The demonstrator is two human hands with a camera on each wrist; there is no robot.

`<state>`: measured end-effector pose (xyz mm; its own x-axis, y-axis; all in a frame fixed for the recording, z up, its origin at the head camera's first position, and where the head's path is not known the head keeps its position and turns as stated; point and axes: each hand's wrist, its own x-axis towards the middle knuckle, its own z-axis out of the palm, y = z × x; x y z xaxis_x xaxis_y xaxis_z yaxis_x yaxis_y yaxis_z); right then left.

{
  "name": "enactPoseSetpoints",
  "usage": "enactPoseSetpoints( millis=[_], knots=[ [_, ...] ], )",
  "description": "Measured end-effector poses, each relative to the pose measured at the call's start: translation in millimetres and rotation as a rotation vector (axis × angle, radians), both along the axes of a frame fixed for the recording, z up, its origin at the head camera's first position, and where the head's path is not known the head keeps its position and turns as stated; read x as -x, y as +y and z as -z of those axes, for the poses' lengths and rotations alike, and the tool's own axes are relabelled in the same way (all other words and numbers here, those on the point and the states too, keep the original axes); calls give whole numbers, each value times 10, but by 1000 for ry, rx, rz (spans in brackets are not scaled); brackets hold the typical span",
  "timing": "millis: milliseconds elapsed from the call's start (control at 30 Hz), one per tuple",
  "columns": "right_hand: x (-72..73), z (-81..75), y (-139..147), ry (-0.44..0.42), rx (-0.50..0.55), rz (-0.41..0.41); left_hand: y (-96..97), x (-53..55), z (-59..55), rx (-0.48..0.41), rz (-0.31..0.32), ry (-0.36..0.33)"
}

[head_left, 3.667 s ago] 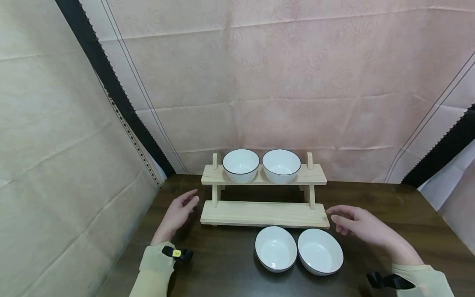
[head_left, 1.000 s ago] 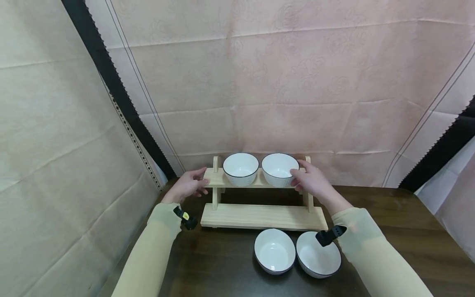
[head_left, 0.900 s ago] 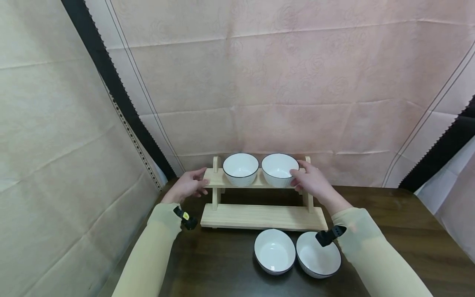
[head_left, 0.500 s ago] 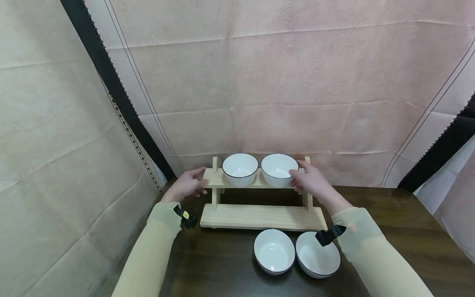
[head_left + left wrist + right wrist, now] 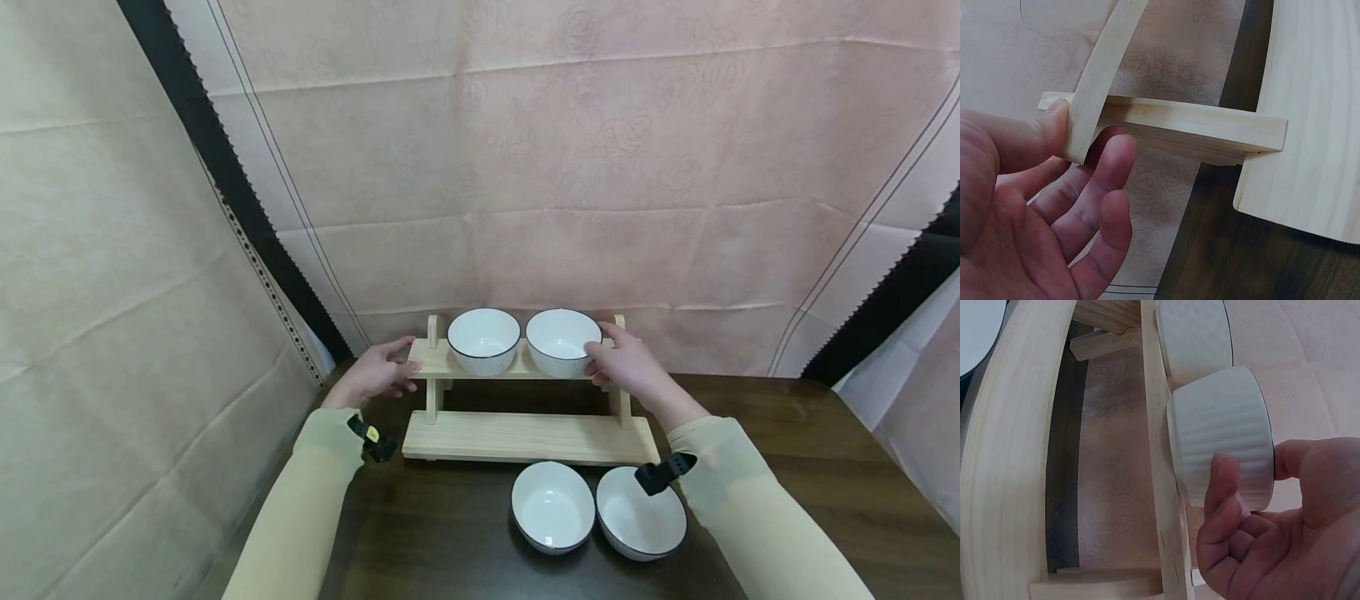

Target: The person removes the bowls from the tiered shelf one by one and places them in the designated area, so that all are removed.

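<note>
Pinkish creased cloth (image 5: 525, 167) hangs behind the brown table (image 5: 787, 433), where two front bowls (image 5: 553, 508) sit side by side, low and right of centre; a black wrist device (image 5: 656, 477) overlaps one. Both forearms (image 5: 300, 508) reach up from the lower corners. Near mid-frame, the left hand (image 5: 377, 367) has its grip pinching the left end of the wooden rack (image 5: 525, 437), at its upper shelf (image 5: 433, 360); the right hand (image 5: 626, 360) has its grip clamped on the upper right bowl (image 5: 562, 340), beside the upper left bowl (image 5: 483, 340). Lengthwise, the rack runs left to right; the clamped bowl opens upward.
</note>
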<state>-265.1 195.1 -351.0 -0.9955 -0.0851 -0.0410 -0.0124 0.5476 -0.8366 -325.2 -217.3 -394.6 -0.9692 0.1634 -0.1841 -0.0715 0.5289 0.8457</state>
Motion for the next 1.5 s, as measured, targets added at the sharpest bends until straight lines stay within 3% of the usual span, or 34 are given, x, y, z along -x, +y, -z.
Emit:
enactPoseSetpoints(
  millis=[1133, 1500],
  knots=[
    [1, -12, -13, 27, -25, 17, -7, 7, 13, 16, -1, 14],
    [-12, 15, 16, 35, 17, 4, -22, -16, 18, 3, 4, 10]
  ],
)
